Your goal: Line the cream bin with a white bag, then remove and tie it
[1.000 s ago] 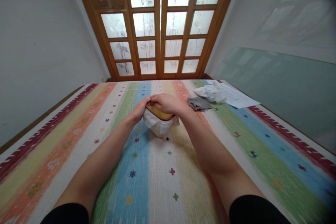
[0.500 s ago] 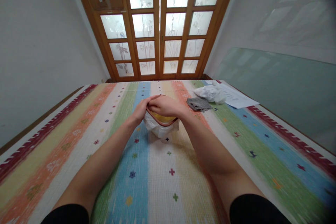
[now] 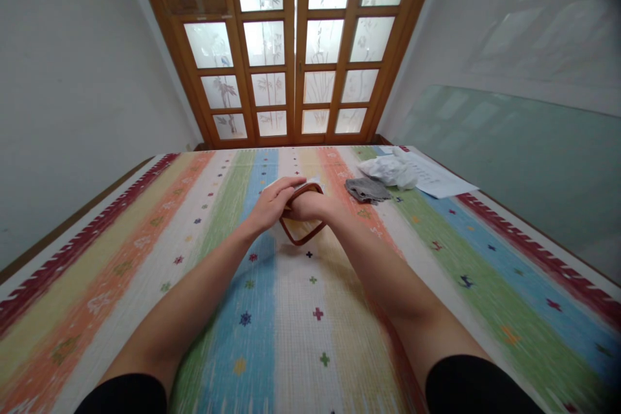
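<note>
A small white pouch or bag with a brown rim point(image 3: 301, 240) and a yellowish inside is held up at the middle of the table, its opening tilted toward me. My left hand point(image 3: 272, 204) is wrapped round its left side, the fingers along the far edge. My right hand point(image 3: 306, 206) reaches in through the opening; its fingers are hidden inside, and whether they hold anything does not show.
A striped, patterned cloth point(image 3: 301, 336) covers the table. Right of the hands lie a folded grey cloth point(image 3: 367, 190), a crumpled white plastic bag point(image 3: 391, 171) and printed paper sheets point(image 3: 444, 180). Glazed wooden doors point(image 3: 295, 77) stand beyond the table.
The pouch has tipped so its opening faces me more. My right hand has gone deeper into it, and my left hand has shifted round its left side.
</note>
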Available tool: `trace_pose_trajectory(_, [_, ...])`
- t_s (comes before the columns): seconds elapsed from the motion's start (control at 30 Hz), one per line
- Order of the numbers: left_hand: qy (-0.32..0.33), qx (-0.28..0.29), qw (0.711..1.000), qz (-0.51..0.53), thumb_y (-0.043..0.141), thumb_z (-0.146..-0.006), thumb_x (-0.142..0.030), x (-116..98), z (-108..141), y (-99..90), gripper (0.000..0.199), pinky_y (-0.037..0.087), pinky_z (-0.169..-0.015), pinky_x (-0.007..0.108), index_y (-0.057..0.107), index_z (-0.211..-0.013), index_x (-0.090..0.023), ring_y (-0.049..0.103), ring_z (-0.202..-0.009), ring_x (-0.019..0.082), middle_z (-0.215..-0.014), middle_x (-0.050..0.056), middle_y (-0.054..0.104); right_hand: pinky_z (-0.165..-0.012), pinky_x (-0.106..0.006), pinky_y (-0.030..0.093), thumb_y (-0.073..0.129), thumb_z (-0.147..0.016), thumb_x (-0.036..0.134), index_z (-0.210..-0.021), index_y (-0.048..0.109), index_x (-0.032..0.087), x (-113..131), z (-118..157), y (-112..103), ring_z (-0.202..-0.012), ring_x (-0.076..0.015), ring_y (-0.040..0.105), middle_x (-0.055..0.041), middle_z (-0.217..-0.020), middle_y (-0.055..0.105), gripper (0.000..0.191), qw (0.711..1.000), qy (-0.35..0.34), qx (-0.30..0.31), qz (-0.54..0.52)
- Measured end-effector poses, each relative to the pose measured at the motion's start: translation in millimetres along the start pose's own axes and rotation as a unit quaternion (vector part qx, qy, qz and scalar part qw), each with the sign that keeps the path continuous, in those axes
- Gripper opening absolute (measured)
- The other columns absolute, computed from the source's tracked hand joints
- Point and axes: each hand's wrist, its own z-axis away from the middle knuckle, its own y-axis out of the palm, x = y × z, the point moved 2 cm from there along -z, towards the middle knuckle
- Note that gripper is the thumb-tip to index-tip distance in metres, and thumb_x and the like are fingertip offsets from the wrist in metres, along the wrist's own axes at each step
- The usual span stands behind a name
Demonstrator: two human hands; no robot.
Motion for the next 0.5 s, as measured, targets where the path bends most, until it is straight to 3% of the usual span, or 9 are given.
trace_pose_trajectory(0.17, [-0.019, -0.015, 1.000, -0.018, 0.050, -0.094, -0.027, 18.0, -6.3, -14.4, 0.038, 0.035, -0.123, 0.041, 0.079, -0.117, -0.021, 0.062, -0.130, 0.028, -0.129, 0.006, 0.075, -0.086, -0.034, 0.054, 0.060, -0.097, 0.025, -0.115, 0.080, 0.017, 0.6, -5.7, 3.2, -0.100, -0.0283, 0.074, -0.0143, -0.118, 0.079, 0.028, 1.000, -0.013, 0.001, -0.015])
trace_pose_trajectory(0.33, [-0.042, -0.020, 0.999, -0.002, 0.053, -0.096, -0.037, 41.7, -14.5, -30.6, 0.038, 0.037, -0.122, 0.041, 0.079, -0.119, -0.021, 0.064, -0.128, 0.029, -0.128, 0.006, 0.076, -0.086, -0.031, 0.052, 0.052, -0.099, 0.022, -0.105, 0.079, 0.010, 2.2, -7.0, -0.8, -0.097, -0.0257, 0.073, -0.0175, -0.113, 0.079, 0.031, 1.000, 0.006, -0.010, -0.017])
trace_pose_trajectory(0.5, [-0.054, -0.029, 0.996, -0.070, 0.036, -0.105, -0.043, 74.4, -15.8, -33.1, 0.048, 0.038, -0.124, 0.045, 0.073, -0.128, -0.022, 0.061, -0.133, 0.027, -0.137, 0.006, 0.071, -0.092, -0.029, 0.051, 0.051, -0.099, 0.015, -0.123, 0.074, 0.011, -8.1, -18.9, 16.3, -0.107, -0.0253, 0.071, -0.0175, -0.129, 0.074, 0.033, 0.998, 0.030, -0.016, -0.061])
